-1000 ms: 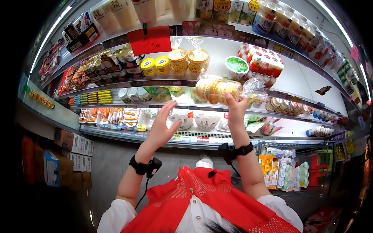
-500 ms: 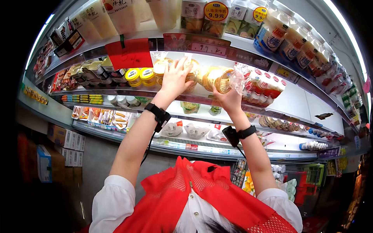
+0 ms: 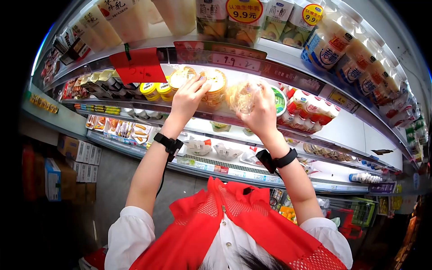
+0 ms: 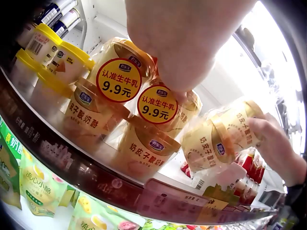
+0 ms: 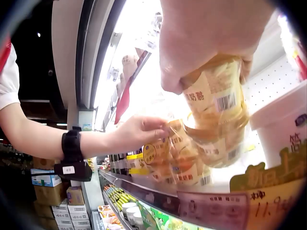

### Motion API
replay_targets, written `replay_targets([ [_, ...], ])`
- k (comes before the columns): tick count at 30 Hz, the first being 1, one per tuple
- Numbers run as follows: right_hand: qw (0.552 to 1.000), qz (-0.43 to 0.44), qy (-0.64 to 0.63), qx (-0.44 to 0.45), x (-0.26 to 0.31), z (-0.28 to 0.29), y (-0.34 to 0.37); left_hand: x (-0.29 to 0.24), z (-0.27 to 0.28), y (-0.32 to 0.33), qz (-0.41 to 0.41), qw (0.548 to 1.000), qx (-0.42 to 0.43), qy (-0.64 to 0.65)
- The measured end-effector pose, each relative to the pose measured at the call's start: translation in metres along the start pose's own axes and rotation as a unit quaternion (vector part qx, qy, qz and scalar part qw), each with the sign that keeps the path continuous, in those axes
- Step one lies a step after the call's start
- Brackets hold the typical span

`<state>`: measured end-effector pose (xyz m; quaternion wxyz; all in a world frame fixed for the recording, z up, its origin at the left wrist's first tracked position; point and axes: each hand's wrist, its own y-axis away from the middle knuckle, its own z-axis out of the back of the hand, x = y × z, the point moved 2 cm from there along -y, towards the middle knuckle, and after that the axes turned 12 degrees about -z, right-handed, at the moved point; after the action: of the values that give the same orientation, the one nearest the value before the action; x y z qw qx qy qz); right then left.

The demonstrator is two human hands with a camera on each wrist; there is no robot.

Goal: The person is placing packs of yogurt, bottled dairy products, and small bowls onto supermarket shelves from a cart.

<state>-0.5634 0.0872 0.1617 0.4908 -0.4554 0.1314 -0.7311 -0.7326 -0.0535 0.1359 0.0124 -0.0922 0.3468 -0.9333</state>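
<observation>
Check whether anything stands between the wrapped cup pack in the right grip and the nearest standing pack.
Nothing visible does. The wrapped cup pack is close beside the nearest standing pack, no object showing between; whether they touch is unclear. The left grip reaches over the standing packs, not between.

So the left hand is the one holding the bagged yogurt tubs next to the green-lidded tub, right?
Not quite: the right hand is the one holding the bagged yogurt tubs next to the green-lidded tub. The head view shows it. The left hand touches other yogurt tubs.
</observation>
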Motion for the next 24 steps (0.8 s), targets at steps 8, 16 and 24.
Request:
replay_targets([
  [8,0.987,-0.027,0.096,0.125,-0.018,-0.035,-0.019,-0.002,0.000,0.004,0.010,1.000,-0.014,-0.013],
  [16,0.920,-0.111,0.121,0.357,-0.032,-0.038,-0.060,-0.016,0.010,0.003,0.028,0.999,-0.012,-0.018],
  [24,0.907,-0.090,0.109,0.396,-0.036,-0.044,-0.065,-0.014,0.021,-0.009,0.056,0.996,0.061,0.024],
])
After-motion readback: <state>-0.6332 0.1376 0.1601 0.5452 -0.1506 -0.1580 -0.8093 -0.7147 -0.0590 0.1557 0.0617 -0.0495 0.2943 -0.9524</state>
